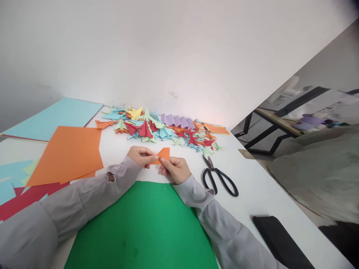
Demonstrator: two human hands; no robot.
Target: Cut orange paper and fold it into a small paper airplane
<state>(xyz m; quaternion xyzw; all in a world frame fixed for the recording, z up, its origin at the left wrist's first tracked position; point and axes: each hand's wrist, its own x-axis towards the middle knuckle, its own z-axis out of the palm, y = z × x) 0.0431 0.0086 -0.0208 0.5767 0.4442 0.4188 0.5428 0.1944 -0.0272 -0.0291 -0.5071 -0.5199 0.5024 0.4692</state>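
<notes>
Between my two hands is a small folded piece of orange paper, held just above the white table beyond the far edge of the green mat. My left hand pinches its left end between thumb and fingers. On the paper's lower right part, my right hand presses with the thumb, its fingers curled beneath. Part of the paper is hidden by the fingers. Past my hands lies a long heap of small folded paper shapes in red, orange, green, blue and yellow, with a purple pleated strip on it.
Black-handled scissors lie to the right of my right hand, blades partly apart. Nearer me is a black flat object. Orange sheets, a light blue sheet and red paper spread over the left side. A wall rises behind the table.
</notes>
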